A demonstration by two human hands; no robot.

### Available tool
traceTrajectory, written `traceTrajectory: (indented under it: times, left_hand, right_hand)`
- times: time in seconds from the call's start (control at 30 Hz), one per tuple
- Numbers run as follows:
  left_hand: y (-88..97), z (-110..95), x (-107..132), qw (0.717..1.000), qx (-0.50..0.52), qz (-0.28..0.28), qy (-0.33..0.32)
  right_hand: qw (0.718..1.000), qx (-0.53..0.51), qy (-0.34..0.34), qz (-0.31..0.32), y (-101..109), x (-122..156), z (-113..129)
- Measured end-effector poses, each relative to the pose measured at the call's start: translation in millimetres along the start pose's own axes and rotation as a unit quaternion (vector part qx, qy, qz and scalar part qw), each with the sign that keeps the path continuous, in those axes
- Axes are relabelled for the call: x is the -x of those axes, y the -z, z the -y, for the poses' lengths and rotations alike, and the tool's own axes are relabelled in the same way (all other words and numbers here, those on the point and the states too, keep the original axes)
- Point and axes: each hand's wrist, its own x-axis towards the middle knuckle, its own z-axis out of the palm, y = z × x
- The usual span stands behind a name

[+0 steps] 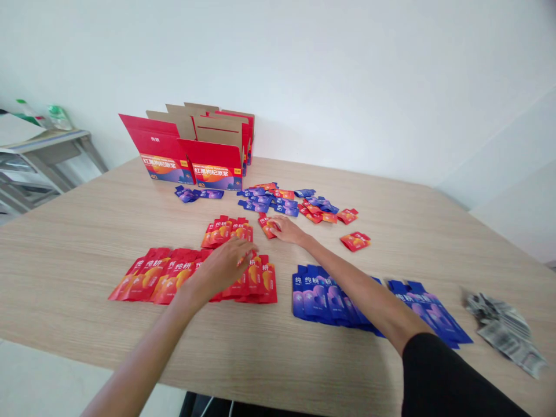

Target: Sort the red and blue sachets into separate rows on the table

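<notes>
My right hand pinches a small red sachet at its right side, near the middle of the table. Over the red sachets, my left hand hovers or rests with its fingers loosely apart; whether it touches them I cannot tell. Beneath it, a long overlapping row of red sachets lies face up, partly covered by the hand and forearm. Just beyond is a shorter row of red sachets. Under my right forearm spreads a row of blue sachets, partly hidden, with more blue sachets to its right.
Open red cartons stand at the back left against the wall. A mixed heap of blue and red sachets lies in front of them, with loose red sachets to the right. Crumpled grey printed packets lie at the right edge.
</notes>
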Motion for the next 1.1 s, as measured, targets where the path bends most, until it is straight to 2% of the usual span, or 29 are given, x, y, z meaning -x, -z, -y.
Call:
traceTrajectory:
  times: [0.03, 0.17, 0.23, 0.33, 0.6, 0.77, 0.9, 1.1]
  left_hand:
    - [-1.1, 14, -18, 0.997, -0.062, 0.054, 0.007]
    - [-12.5, 63, -70, 0.987, -0.120, 0.106, 0.018]
    - [-19.9, 79, -82, 0.982, -0.132, 0.131, 0.014]
    - [-29.6, 93, -87, 0.978, -0.143, 0.152, 0.013]
    - [-44.0, 108, -85, 0.979, -0.137, 0.147, 0.031]
    - [-46.0, 114, -86, 0.980, -0.120, 0.155, 0.029]
    - [-45.6, 116, -86, 0.981, -0.105, 0.157, 0.033]
    - [-48.3, 119, -85, 0.988, -0.067, 0.128, 0.045]
  right_hand:
    - [1.000, -0.003, -0.001, 0.004, 0, 0, 2]
    - [1.000, -0.008, -0.020, 0.009, 1, 7, 21]
    - [0.999, -0.007, -0.051, 0.009, 1, 11, 33]
    - [0.993, -0.008, -0.116, 0.009, 1, 13, 51]
    - [0.972, -0.036, -0.231, 0.027, 4, 8, 84]
    - [0.972, -0.026, -0.231, 0.040, -3, 0, 92]
    - [0.977, -0.020, -0.210, 0.033, -10, -2, 86]
    - [0.978, -0.018, -0.200, 0.055, -3, 1, 77]
